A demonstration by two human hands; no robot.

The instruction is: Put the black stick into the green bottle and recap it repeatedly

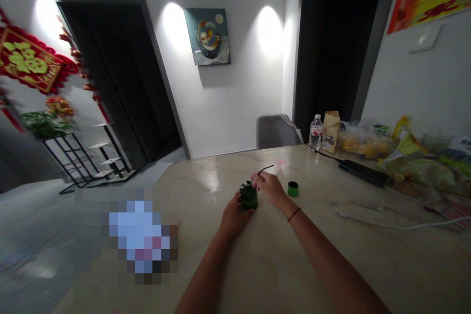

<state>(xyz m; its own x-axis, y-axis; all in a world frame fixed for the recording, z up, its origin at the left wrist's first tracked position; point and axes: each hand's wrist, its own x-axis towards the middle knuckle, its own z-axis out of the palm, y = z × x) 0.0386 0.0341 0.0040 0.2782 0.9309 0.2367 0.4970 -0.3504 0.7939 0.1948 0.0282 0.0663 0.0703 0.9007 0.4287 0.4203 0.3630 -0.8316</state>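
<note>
A small dark green bottle (pixel 249 197) stands upright on the beige table (pixel 279 255), and my left hand (pixel 232 216) is closed around its left side. My right hand (pixel 270 188) pinches a thin black stick (pixel 265 169) whose lower end is at the bottle's open mouth. The stick's free end points up and to the right. A round green cap (pixel 293 189) lies on the table just right of my right hand. A thin dark bracelet circles my right wrist.
Along the table's right edge sit a water bottle (pixel 315 132), a paper bag (pixel 331 130), plastic food bags (pixel 364 144), a black power strip (pixel 362 171) and a white cable (pixel 397 225). A grey chair (pixel 275 131) stands at the far end. A blurred patch covers the lower left.
</note>
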